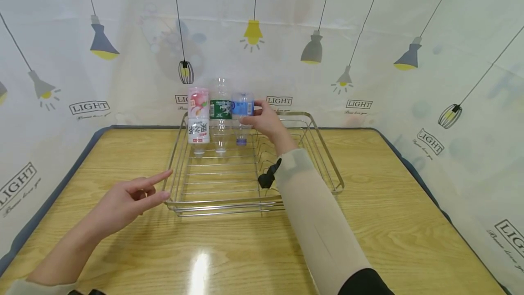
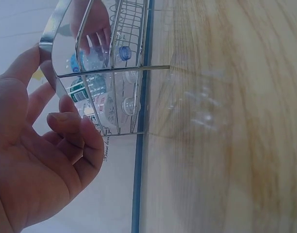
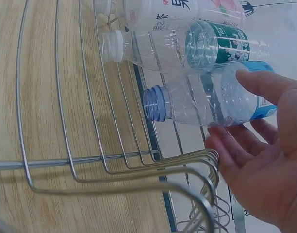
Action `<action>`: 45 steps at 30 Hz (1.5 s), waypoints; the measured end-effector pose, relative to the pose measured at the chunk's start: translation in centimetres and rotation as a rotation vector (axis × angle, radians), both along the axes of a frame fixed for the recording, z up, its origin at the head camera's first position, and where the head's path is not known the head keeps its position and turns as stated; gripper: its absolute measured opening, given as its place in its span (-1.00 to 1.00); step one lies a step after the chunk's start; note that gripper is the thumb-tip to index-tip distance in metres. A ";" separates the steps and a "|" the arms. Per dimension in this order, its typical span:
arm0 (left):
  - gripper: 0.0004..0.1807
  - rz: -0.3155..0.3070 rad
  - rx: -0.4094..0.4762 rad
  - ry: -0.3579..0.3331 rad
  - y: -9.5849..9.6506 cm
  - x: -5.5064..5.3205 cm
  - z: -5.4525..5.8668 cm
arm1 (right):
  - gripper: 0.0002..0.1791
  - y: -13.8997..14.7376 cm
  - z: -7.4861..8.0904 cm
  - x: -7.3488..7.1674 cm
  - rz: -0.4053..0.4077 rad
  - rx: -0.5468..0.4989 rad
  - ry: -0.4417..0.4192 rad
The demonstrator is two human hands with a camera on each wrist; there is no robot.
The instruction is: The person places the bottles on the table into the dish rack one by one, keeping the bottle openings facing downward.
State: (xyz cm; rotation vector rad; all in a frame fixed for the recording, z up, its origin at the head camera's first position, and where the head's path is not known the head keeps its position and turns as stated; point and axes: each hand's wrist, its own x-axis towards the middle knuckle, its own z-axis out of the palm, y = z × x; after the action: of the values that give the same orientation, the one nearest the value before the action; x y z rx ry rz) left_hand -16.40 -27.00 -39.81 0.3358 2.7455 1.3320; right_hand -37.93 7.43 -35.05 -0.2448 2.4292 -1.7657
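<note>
My right hand [image 1: 268, 119] grips a small clear plastic bottle [image 1: 242, 124] with a blue label, thumb on the near side and fingers round the back. This bottle is upside down, its blue neck [image 3: 156, 103] pointing down over the wire rack [image 1: 217, 203]. Beside it stand two more upturned bottles: a clear one with a green label [image 1: 220, 109] and a pink-and-white fruit tea bottle [image 1: 199, 117]. At the rack's front left corner, my left hand [image 1: 128, 199] touches the rim with its extended index finger and thumb. Its other fingers are bent and hold nothing.
The metal rack stands on a wood-grain table [image 1: 229, 254], with wavy wire dividers [image 1: 268, 149] along its middle. A black object [image 1: 269, 175] at the right wrist overlaps these in the head view. Behind the table hangs a lamp-patterned cloth [image 1: 282, 67].
</note>
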 end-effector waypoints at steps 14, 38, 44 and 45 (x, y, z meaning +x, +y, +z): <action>-0.37 0.005 -0.021 0.007 0.0 0.0 0.0 | -0.15 0.2 -0.2 0.1 0.008 0.149 -0.017; -0.37 0.013 -0.019 -0.004 0.0 0.0 0.0 | -0.13 0.2 -1.1 -0.8 0.019 0.178 0.027; -0.38 0.012 -0.019 -0.002 0.1 0.1 0.0 | -0.14 0.2 -1.2 -0.8 0.019 0.184 0.036; -0.38 0.011 -0.018 -0.001 0.1 0.1 0.1 | -0.14 0.2 -1.3 -0.8 0.018 0.184 0.039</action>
State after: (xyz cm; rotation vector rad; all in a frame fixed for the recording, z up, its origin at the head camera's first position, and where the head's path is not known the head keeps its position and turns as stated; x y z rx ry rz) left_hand -16.30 -26.94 -39.75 0.3186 2.7610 1.3086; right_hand -38.75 7.61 -36.30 -0.2828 2.5868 -1.5312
